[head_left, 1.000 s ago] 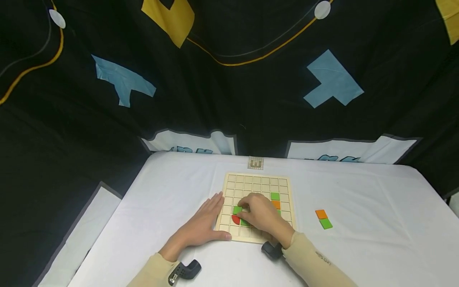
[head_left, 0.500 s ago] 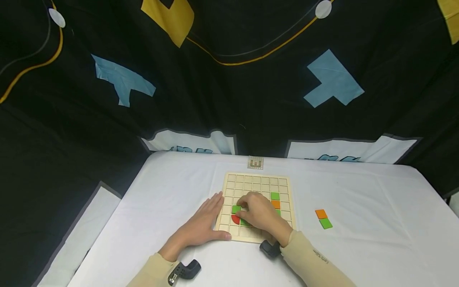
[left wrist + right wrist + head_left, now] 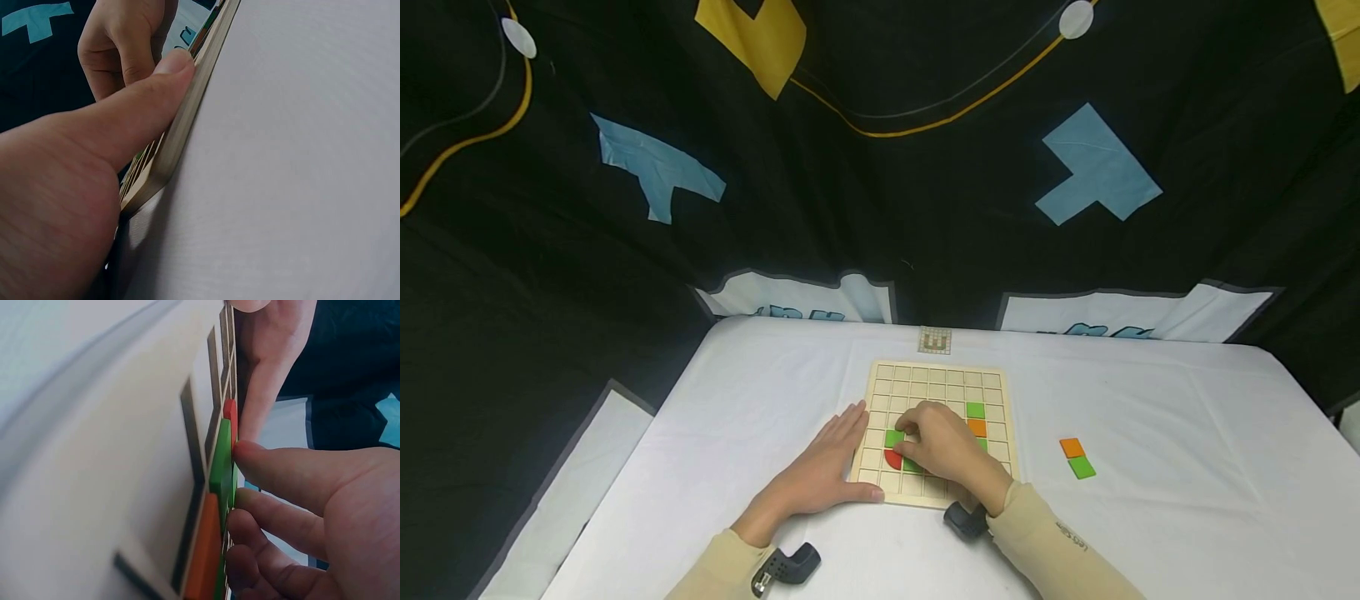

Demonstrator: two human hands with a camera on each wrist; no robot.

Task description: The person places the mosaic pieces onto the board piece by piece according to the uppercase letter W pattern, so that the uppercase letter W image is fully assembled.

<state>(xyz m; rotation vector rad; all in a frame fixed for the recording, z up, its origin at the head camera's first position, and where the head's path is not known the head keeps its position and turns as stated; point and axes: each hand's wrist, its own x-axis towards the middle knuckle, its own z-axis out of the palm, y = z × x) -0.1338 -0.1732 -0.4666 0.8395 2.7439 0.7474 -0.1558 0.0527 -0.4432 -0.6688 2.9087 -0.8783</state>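
A wooden grid board [image 3: 937, 373] lies on the table. My left hand [image 3: 823, 467] rests flat along its left side, fingers straight, thumb on the front edge [image 3: 187, 119]. Over the board, my right hand [image 3: 946, 442] has its thumb and index finger at a green square tile [image 3: 892, 437], seemingly pinching it. Just below that tile is a red quarter-round tile [image 3: 892, 459], with another green tile [image 3: 912, 467] to its right, partly under my hand. In the right wrist view, an orange tile [image 3: 203, 550] sits nearer the camera.
A column on the board's right holds a green tile [image 3: 975, 410], an orange tile [image 3: 977, 427] and a partly hidden green one. Off the board, an orange tile [image 3: 1072, 448] and a green tile [image 3: 1082, 467] lie to the right. A small patterned card [image 3: 935, 340] lies behind.
The green tile at my right fingertips has shifted slightly left and now looks squared in its cell. My right hand moved a little left with it; my left hand stays still.
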